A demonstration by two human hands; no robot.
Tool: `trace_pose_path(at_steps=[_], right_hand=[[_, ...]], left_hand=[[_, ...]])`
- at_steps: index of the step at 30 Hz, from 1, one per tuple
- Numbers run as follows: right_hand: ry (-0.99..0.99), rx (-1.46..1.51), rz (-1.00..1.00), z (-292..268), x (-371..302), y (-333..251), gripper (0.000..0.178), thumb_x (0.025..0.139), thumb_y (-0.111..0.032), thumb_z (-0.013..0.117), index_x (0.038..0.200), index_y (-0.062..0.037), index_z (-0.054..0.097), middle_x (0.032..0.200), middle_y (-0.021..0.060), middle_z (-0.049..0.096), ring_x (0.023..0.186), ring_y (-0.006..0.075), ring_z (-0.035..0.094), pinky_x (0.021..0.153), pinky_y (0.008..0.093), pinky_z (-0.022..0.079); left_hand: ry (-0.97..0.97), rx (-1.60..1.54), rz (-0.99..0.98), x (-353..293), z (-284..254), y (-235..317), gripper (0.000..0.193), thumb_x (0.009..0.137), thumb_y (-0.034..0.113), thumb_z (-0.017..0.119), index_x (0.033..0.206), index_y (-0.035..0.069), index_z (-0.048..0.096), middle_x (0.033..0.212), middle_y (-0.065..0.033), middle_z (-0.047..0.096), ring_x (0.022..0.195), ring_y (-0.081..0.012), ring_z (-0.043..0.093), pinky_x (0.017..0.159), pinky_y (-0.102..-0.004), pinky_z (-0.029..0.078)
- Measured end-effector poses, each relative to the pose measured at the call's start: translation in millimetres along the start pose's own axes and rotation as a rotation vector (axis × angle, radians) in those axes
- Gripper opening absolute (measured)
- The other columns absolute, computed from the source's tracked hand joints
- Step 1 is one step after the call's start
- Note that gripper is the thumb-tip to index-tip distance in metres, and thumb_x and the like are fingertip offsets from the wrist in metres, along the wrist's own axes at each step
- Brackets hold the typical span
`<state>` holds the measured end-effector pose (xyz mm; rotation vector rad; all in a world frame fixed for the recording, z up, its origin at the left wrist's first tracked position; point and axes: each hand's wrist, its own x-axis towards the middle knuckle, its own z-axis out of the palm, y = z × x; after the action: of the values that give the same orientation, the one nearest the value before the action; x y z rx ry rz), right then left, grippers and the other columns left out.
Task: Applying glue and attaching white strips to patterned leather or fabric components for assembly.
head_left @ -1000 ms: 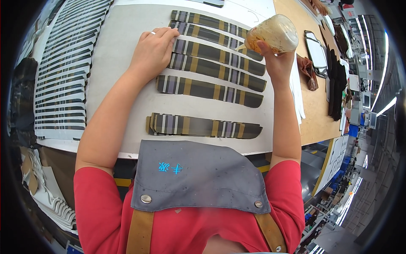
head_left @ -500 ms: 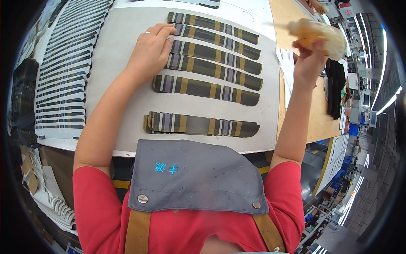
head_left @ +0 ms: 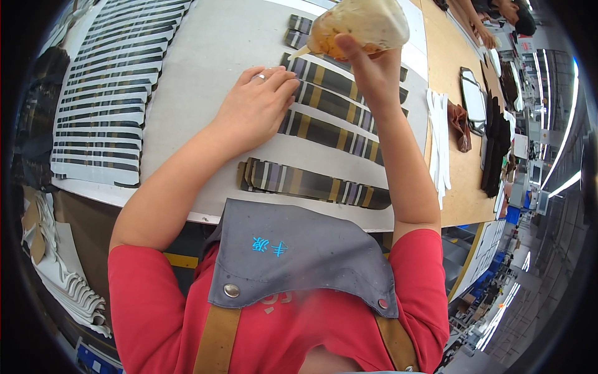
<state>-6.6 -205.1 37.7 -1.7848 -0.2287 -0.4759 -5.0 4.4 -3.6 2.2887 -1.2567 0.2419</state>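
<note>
A soft, translucent squeeze bottle (head_left: 358, 28) with amber stuff inside is gripped in my right hand (head_left: 377, 71). Its thin pale nozzle slants down to the left, over the left ends of the dark plaid strips (head_left: 330, 132). My left hand (head_left: 258, 103), with a ring on one finger, lies palm down beside those ends, fingers extended, slightly bent and touching the strips. My right hand and the bottle hide part of the upper strips. Nearer to me lies a small overlapping stack of plaid strips (head_left: 317, 182).
Many overlapping white-and-plaid pieces (head_left: 106, 100) cover the left side of the grey board (head_left: 193, 68). White strips (head_left: 438, 143), a brown piece (head_left: 460, 124) and black pieces (head_left: 493, 149) lie on the wooden table (head_left: 464, 193) at right. Another person's arm (head_left: 476, 22) shows at top right.
My right hand has brought the squeeze bottle leftward, from above the table's right side to over the strips. My left hand appears lower, by strips nearer to me. The whole view has shifted slightly.
</note>
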Motion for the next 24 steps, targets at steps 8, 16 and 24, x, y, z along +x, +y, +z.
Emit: trace_pose_path(at_steps=[8, 16, 24], right_hand=[[-0.046, -0.169, -0.006, 13, 4, 2, 0.033, 0.078, -0.015, 0.075, 0.103, 0.0006, 0.059, 0.093, 0.0071, 0.065, 0.085, 0.0136, 0.063, 0.073, 0.0255, 0.051], [-0.02, -0.455, -0.036, -16, -9, -2, 0.048, 0.072, -0.02, 0.079, 0.108, 0.0004, 0.055, 0.1, 0.0087, 0.061, 0.091, 0.0165, 0.06, 0.079, 0.0283, 0.049], [0.102, -0.464, 0.029, -58, -40, -12, 0.057, 0.069, -0.022, 0.083, 0.112, 0.0004, 0.052, 0.107, 0.0093, 0.06, 0.097, 0.0184, 0.06, 0.083, 0.0301, 0.049]], left_hand=[[-0.017, -0.018, -0.005, 1, 3, -3, 0.027, 0.09, 0.013, 0.05, 0.115, 0.005, 0.052, 0.119, -0.0084, 0.055, 0.111, -0.0259, 0.053, 0.099, -0.0392, 0.035], [-0.013, -0.047, -0.034, 1, 4, -3, 0.028, 0.091, 0.014, 0.049, 0.117, 0.005, 0.051, 0.12, -0.0084, 0.054, 0.114, -0.0264, 0.051, 0.098, -0.0387, 0.035], [0.034, -0.032, -0.019, 2, 7, -3, 0.024, 0.089, 0.014, 0.05, 0.111, 0.005, 0.054, 0.115, -0.0068, 0.057, 0.113, -0.0234, 0.051, 0.096, -0.0369, 0.035]])
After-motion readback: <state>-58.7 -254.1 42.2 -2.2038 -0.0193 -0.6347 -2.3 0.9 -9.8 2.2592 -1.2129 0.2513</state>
